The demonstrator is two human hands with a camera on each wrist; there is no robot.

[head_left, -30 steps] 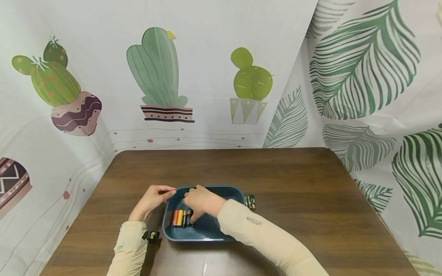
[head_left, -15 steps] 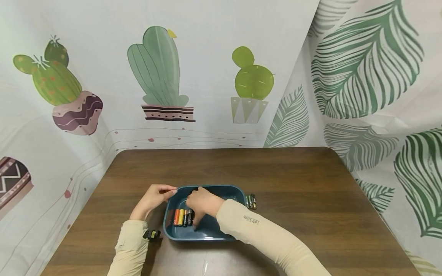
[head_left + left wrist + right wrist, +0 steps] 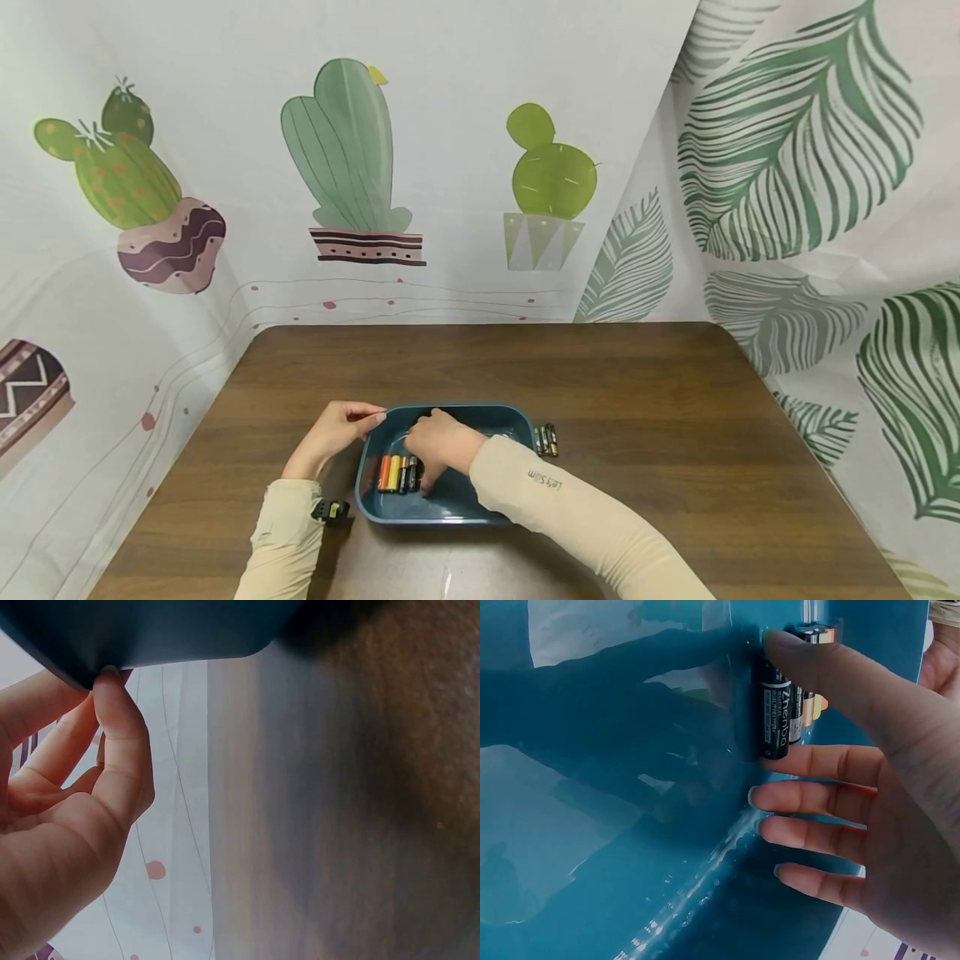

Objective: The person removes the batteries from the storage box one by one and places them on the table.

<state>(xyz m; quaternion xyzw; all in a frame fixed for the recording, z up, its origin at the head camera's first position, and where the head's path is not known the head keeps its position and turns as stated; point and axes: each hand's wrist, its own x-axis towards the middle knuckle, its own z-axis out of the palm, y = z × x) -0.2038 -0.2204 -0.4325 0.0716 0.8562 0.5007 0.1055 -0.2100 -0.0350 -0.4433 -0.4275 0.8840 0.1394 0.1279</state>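
A dark blue tray [image 3: 457, 505] stands on the table. My left hand [image 3: 333, 435] pinches its far left corner rim between thumb and fingers, as the left wrist view also shows. Inside the tray, a red battery [image 3: 384, 473], a yellow battery [image 3: 394, 473] and black ones lie side by side near the left wall. With thumb at one end and index finger at the other, my right hand [image 3: 441, 440] pinches the rightmost black battery [image 3: 775, 716]. Its other fingers reach out close over the tray floor in the right wrist view.
Several green and black batteries [image 3: 551, 439] lie outside the tray, against its right side. The brown wooden table [image 3: 637, 392] stretches back to a patterned cloth [image 3: 457, 167]. A small black device [image 3: 330, 511] sits on the left wrist.
My right hand has shifted slightly right and toward me within the tray, and its fingers have drawn in at the black battery. The left hand keeps its hold on the rim.
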